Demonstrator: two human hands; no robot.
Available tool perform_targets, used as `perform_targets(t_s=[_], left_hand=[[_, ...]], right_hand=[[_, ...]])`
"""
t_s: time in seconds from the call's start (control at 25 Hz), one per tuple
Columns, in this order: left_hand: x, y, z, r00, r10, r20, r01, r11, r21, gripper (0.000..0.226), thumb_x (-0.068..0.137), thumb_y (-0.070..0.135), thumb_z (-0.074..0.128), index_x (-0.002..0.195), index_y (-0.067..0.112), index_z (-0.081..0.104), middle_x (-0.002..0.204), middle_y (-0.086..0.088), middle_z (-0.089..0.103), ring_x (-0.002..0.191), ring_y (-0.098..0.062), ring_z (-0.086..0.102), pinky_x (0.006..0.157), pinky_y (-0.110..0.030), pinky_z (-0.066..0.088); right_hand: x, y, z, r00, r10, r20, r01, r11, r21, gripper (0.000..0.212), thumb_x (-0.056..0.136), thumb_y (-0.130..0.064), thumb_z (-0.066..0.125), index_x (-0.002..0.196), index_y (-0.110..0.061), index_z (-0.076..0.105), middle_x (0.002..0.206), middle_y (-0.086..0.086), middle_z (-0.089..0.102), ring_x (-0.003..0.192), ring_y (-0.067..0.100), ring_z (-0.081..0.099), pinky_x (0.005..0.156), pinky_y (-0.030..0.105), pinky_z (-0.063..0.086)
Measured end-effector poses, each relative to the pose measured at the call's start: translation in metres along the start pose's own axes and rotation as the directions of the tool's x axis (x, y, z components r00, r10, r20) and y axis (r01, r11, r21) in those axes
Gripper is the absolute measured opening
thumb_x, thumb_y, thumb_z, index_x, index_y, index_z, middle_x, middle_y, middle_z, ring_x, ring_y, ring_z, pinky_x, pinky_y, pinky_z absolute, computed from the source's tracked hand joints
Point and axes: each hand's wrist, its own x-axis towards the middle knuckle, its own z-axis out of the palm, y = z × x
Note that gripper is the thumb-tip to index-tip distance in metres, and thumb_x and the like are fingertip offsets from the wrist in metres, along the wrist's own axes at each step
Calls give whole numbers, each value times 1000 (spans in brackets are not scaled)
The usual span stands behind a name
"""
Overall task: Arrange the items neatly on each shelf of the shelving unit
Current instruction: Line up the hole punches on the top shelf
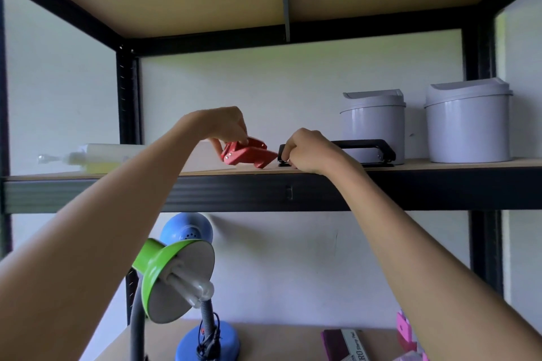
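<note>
Up top, L hand [225, 126] pinches red tape dispenser [249, 153]; R hand [308, 151], at its 3 o'clock, grips black hole punch [366, 152], long axis 9-to-3 along shelf [440, 167].

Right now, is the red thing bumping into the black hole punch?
Cannot tell. In the head view the red tape dispenser's tip reaches right up to the black hole punch, but the right hand gripping the punch's end covers the spot where they would meet.

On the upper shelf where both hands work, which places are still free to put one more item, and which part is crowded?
Upper shelf: bare board shows in front of the two grey bins, along the front edge at the right. Crowded: the middle, where the left hand holds the red tool close beside the right hand on the black punch. The white tube fills the left end.
</note>
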Motion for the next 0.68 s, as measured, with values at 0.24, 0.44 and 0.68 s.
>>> perform_targets(t_s=[0.24, 0.44, 0.68], left_hand=[[-1, -11, -12, 963, -24, 267, 125, 920, -371, 56, 85, -20, 30, 115, 18, 58, 86, -14, 62, 58, -18, 65, 52, -28, 58], [8, -30, -5, 940, -47, 337, 220, 840, -496, 46, 87, -17, 33, 109, 12, 62, 86, -8, 63, 58, -12, 64, 56, -23, 58], [12, -34, -2, 887, -122, 446, 393, 708, -587, 39, 102, 26, 34, 109, -4, 58, 70, -15, 68, 54, -20, 66, 56, -30, 60]], right_hand=[[0, 0, 0, 1000, 18, -6, -18, 1000, 23, 40, 83, 7, 38, 115, 0, 61, 114, 15, 62, 102, 31, 61, 90, 39, 53], [-3, -1, -2, 1000, 21, -18, -21, 1000, -2, 23, 82, 8, 37, 92, -1, 57, 96, 14, 53, 69, 24, 49, 57, 25, 37], [-6, -2, -2, 999, 17, -28, -17, 1000, 8, 35, 90, 5, 39, 122, 0, 53, 121, 15, 55, 107, 29, 58, 91, 38, 50]])
